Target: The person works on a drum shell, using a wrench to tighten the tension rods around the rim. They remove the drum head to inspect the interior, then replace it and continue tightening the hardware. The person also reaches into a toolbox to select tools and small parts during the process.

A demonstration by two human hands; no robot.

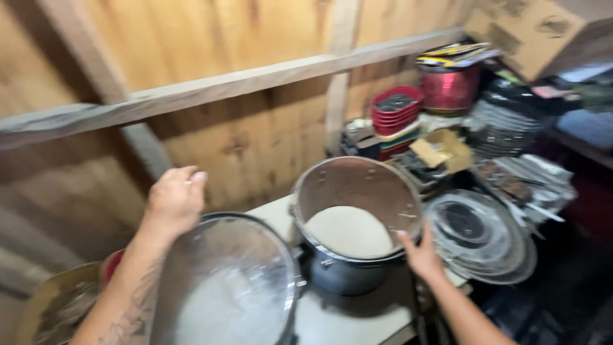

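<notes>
Gripping the rim of a tilted metal pot (pixel 357 217) of white grain: right hand (pixel 421 254); left hand (pixel 174 199) loosely curled, empty, above a glass lid (pixel 230 281).

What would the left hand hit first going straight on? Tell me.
The left hand points up and away toward the wooden wall. Nothing shows in between, so the wall looks first, though depth is hard to judge. The glass lid lies below that line.

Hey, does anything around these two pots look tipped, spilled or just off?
The dark pot is tilted toward the camera, so the white grains inside bank against its near side. The right hand is at its rim. The left hand hovers above the near pot. No spill shows.
</notes>
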